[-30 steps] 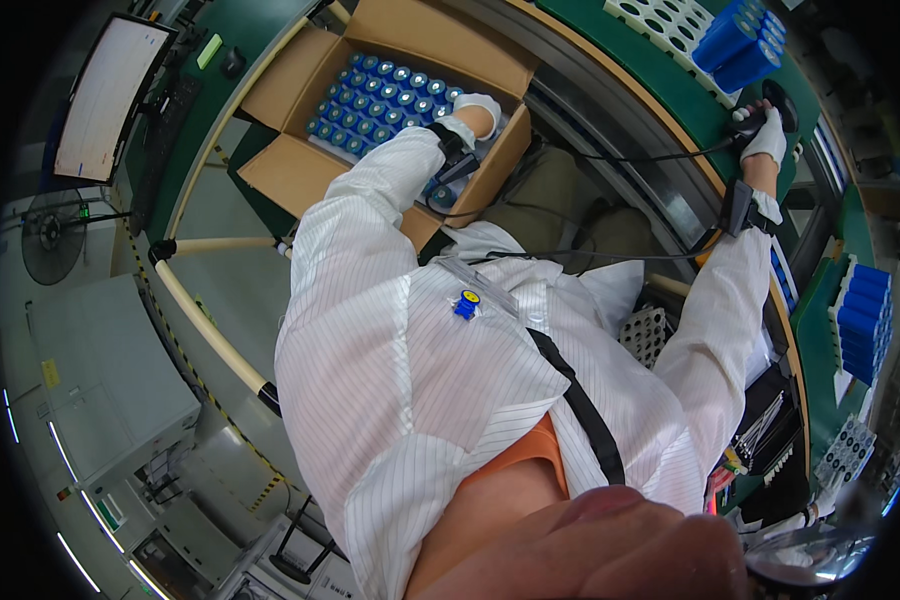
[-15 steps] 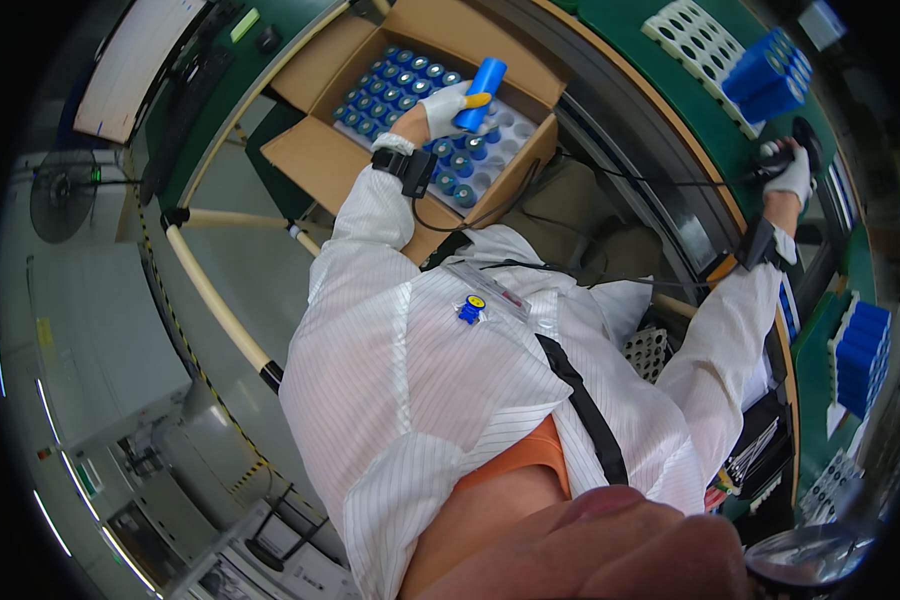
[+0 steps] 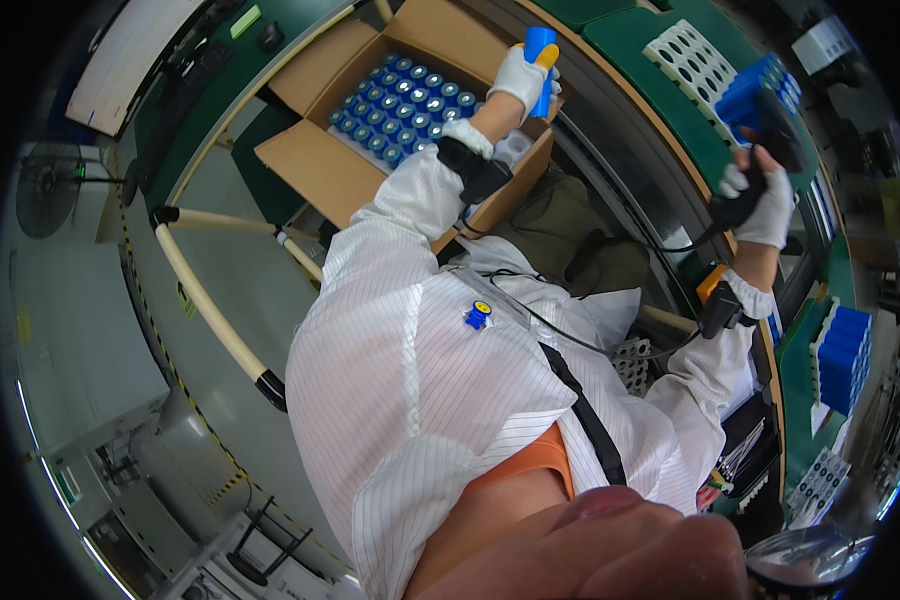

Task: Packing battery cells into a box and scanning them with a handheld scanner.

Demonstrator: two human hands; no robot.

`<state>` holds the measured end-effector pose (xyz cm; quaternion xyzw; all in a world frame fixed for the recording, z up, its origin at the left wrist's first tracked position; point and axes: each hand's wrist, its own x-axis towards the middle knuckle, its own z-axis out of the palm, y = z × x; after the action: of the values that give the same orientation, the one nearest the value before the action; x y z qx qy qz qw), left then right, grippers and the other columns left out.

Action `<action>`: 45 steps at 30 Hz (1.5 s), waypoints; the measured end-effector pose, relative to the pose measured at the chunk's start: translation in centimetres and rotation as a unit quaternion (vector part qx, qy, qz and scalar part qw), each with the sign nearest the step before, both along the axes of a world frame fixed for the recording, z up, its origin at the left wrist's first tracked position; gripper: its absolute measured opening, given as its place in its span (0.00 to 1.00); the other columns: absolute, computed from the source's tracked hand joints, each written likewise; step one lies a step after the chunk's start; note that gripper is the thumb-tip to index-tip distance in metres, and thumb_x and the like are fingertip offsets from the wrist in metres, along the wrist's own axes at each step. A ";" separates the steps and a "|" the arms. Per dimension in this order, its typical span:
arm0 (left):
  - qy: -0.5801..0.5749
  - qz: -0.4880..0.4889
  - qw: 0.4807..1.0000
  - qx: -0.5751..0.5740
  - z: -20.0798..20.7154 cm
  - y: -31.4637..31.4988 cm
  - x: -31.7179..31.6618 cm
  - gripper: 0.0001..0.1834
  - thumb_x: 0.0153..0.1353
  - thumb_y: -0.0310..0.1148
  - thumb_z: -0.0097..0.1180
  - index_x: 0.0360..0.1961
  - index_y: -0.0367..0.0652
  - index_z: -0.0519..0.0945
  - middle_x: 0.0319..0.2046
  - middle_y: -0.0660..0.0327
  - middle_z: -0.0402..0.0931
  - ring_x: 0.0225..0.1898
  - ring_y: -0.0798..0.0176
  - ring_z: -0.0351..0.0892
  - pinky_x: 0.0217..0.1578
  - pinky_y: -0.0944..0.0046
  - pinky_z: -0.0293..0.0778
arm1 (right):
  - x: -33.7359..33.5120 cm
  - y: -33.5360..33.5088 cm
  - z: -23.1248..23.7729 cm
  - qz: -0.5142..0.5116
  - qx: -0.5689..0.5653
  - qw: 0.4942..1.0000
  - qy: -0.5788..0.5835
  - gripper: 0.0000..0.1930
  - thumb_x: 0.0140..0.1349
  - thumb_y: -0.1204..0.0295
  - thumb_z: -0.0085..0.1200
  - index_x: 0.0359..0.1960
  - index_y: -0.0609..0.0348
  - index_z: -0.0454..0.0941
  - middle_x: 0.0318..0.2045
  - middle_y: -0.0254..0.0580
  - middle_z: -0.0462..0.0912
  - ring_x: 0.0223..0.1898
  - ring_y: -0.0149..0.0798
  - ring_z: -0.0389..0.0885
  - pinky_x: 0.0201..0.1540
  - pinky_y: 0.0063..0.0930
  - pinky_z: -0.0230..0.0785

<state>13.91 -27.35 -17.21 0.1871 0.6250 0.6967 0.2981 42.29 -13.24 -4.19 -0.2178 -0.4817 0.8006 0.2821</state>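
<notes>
My left hand (image 3: 516, 84), in a white glove with a bare yellow-tipped thumb area, is closed around a blue cylindrical battery cell (image 3: 540, 42). It holds the cell above the right far edge of an open cardboard box (image 3: 315, 165). Rows of similar blue cells (image 3: 400, 105) stand upright in the box, with bare white tray sockets partly hidden by my left wrist. My right hand (image 3: 767, 208), also gloved, grips a black corded handheld scanner (image 3: 778, 135) over the bench at the right. The scanner's head is close to a cluster of blue cells (image 3: 740, 98).
On the green bench lies a white holder plate with round holes (image 3: 682, 58), beside the blue cluster. Another blue cell block (image 3: 843, 355) stands farther right. A dark cable (image 3: 685, 245) runs from the scanner. A beige tube frame (image 3: 220, 300) stands at the left.
My left hand has moved up and right with the cell, from over the tray to the box edge, turning the cell more upright. My right hand has raised the scanner off the bench.
</notes>
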 end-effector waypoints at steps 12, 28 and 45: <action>0.411 0.140 0.896 0.090 0.4 0.2 4.8 0.25 0.46 0.32 0.70 0.47 0.43 0.75 0.37 0.55 0.79 0.37 0.58 0.80 0.39 0.64 0.75 | -5.7 -7.1 0.3 0.153 -0.024 0.978 -0.138 0.12 0.56 0.70 0.54 0.37 0.66 0.71 0.20 0.39 0.71 0.16 0.31 0.69 0.16 0.24 0.61; 0.356 -0.067 0.930 0.057 11.0 19.1 6.5 0.25 0.53 0.33 0.64 0.51 0.37 0.72 0.42 0.53 0.79 0.41 0.59 0.78 0.42 0.62 0.74 | 3.8 14.5 -4.0 -0.361 -0.135 0.912 0.143 0.07 0.59 0.70 0.48 0.33 0.59 0.67 0.23 0.40 0.68 0.22 0.35 0.67 0.23 0.29 0.63; 0.553 -0.159 0.803 -0.153 10.9 35.3 3.9 0.33 0.44 0.54 0.67 0.44 0.39 0.80 0.43 0.47 0.78 0.44 0.45 0.78 0.46 0.58 0.74 | 2.8 17.1 -10.0 -0.314 -0.112 0.943 0.001 0.10 0.64 0.65 0.42 0.39 0.58 0.69 0.22 0.42 0.70 0.19 0.37 0.68 0.20 0.30 0.64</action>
<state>17.79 7.96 -6.34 0.5896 0.7438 0.3131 0.0335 45.11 3.87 -14.18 -0.3874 -0.2958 0.7205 0.4933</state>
